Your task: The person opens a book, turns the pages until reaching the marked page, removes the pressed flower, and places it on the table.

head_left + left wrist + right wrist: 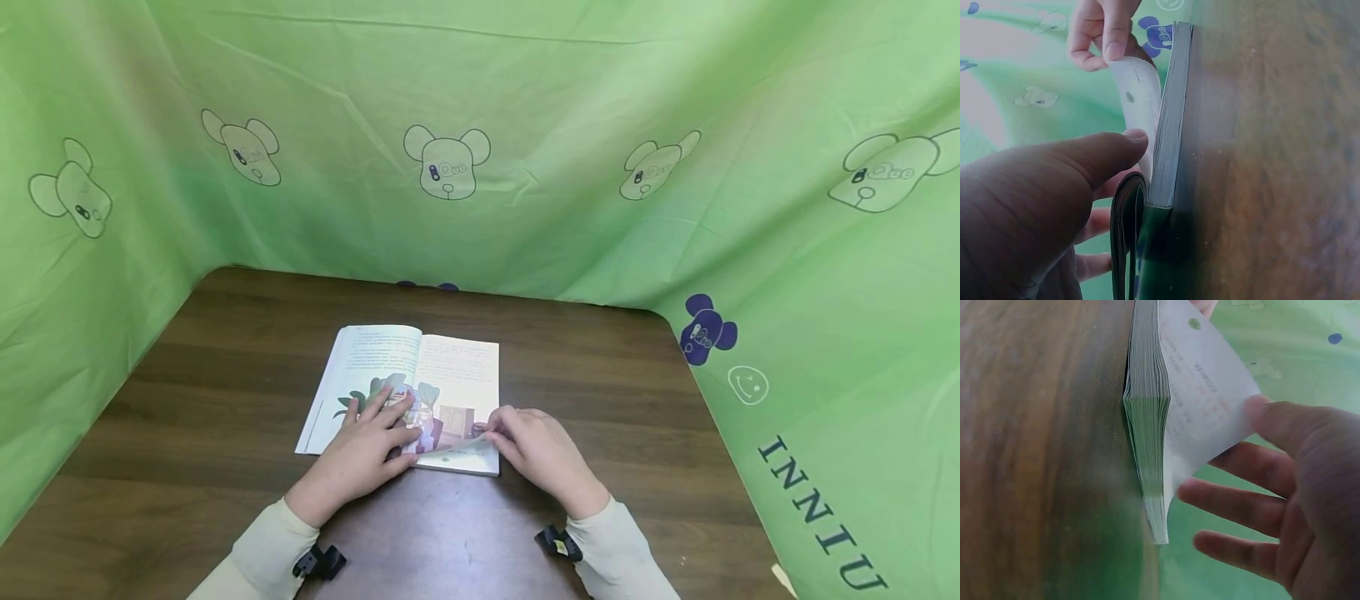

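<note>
An open book point(457, 358) with printed text and coloured pictures lies on the table. My left hand point(367, 454) rests spread over the lower part of its left page and the fold, fingers fairly straight. At the lower right corner, my right hand point(540, 450) pinches one page point(1210, 394) between thumb and index finger. That page is lifted and curves away from the thick block of pages point(1147, 381) below it. In the right wrist view, the other fingers point(1235, 503) extend beneath the raised sheet. The left thumb point(1110, 153) lies near the book's fold in the left wrist view.
The brown wooden table point(600, 375) extends around the book. A green cloth point(525, 233) printed with bear heads hangs along the back and both sides. Black wrist cameras point(318, 562) are strapped over the light sleeves point(273, 542).
</note>
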Demonstrator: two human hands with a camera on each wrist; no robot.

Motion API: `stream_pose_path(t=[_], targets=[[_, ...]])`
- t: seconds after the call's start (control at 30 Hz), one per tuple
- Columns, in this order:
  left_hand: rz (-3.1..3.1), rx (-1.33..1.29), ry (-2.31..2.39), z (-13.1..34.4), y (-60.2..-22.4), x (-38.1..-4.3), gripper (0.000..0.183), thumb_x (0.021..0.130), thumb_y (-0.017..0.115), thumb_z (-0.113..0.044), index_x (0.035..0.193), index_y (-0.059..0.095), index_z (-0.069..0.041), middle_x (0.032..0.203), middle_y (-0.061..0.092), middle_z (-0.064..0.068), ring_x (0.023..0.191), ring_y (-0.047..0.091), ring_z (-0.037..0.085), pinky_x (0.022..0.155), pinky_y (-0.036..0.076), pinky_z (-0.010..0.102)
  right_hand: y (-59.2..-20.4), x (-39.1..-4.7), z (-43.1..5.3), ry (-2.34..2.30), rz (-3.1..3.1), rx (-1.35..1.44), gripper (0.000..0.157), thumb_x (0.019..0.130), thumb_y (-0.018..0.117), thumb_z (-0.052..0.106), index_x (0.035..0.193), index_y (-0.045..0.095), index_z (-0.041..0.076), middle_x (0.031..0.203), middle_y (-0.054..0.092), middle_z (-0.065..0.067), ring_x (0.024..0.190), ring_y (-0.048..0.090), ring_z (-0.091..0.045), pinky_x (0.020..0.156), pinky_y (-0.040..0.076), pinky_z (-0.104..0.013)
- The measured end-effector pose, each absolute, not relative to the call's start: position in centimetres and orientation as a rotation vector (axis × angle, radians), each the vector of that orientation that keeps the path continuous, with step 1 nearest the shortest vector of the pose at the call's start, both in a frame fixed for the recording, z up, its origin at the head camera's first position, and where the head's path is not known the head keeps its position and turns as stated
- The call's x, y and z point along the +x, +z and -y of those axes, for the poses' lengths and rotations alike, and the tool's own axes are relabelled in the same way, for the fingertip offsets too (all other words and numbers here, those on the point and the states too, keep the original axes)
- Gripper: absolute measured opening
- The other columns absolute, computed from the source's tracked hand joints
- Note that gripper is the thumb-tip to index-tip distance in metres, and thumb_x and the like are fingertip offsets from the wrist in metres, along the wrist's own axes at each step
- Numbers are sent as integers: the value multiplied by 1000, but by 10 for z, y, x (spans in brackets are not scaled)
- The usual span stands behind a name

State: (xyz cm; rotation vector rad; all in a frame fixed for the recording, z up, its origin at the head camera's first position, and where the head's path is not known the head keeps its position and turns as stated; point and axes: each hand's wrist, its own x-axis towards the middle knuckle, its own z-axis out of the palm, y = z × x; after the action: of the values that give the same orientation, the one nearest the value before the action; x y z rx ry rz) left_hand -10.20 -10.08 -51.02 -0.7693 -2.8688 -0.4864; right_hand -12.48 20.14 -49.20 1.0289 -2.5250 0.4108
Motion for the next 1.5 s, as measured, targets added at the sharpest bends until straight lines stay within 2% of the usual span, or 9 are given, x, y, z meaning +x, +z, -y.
stream_pose_path(t=[0.1, 0.23, 0.47, 0.63, 0.77, 1.0, 1.1, 1.27, 1.5], targets=[[2851, -769, -469, 101, -511, -103, 34, 94, 71, -42, 124, 76, -28, 157, 49, 4, 152, 31, 40, 108, 26, 80, -492, -126, -203, 429, 2483, 971, 28, 90, 80, 26, 112, 65, 16, 100, 76, 6, 86, 72, -13, 88, 57, -39], [2821, -742, -494, 103, -513, -104, 43, 95, 69, -36, 135, 69, -24, 156, 51, 4, 152, 34, 36, 108, 29, 78, -491, -126, -205, 485, 2451, 908, 42, 91, 77, 27, 127, 64, 11, 119, 74, -2, 107, 72, -21, 96, 55, -43], [2676, -660, -618, 105, -511, -106, 84, 92, 71, -31, 162, 29, -9, 161, 42, 12, 147, 42, 35, 111, 36, 67, -490, -127, -206, 534, 2501, 884, 45, 93, 76, 28, 132, 64, 10, 136, 67, -4, 129, 62, -24, 107, 49, -47], [2572, -580, -617, 108, -508, -108, 102, 86, 78, -27, 164, 15, -8, 170, 17, 19, 155, 20, 40, 115, 28, 68, -491, -128, -206, 509, 2624, 926, 52, 94, 74, 31, 140, 60, 11, 145, 61, -6, 139, 54, -26, 115, 41, -50], [2558, -558, -539, 110, -509, -108, 100, 81, 78, -22, 164, 22, -14, 172, 0, 18, 157, 4, 42, 113, 17, 76, -493, -128, -206, 471, 2691, 989, 59, 94, 74, 36, 144, 57, 10, 153, 53, -9, 144, 48, -29, 118, 35, -54], [2670, -691, -499, 111, -511, -109, 87, 83, 62, -7, 163, 31, -22, 174, -2, 9, 159, 1, 38, 117, 6, 75, -500, -126, -208, 444, 2811, 1074, 71, 92, 75, 45, 152, 51, 15, 163, 41, -10, 152, 36, -32, 122, 25, -60], [2721, -727, -522, 110, -511, -109, 86, 83, 59, -4, 163, 31, -22, 174, 7, 7, 159, 8, 35, 120, 9, 70, -502, -125, -209, 430, 2880, 1098, 76, 90, 74, 52, 153, 49, 16, 165, 37, -9, 154, 31, -32, 123, 20, -60], [2801, -710, -590, 109, -511, -106, 76, 86, 57, -2, 158, 40, -14, 166, 32, 12, 153, 27, 42, 118, 26, 66, -502, -123, -209, 430, 2936, 1126, 81, 89, 73, 56, 153, 49, 13, 165, 36, -10, 155, 28, -34, 123, 18, -61], [2931, -597, -608, 109, -510, -103, 56, 98, 56, -22, 153, 50, -13, 165, 34, 15, 152, 29, 45, 116, 29, 67, -503, -121, -208, 438, 2904, 1149, 80, 88, 77, 51, 150, 52, 7, 163, 39, -14, 153, 30, -37, 123, 18, -61]])
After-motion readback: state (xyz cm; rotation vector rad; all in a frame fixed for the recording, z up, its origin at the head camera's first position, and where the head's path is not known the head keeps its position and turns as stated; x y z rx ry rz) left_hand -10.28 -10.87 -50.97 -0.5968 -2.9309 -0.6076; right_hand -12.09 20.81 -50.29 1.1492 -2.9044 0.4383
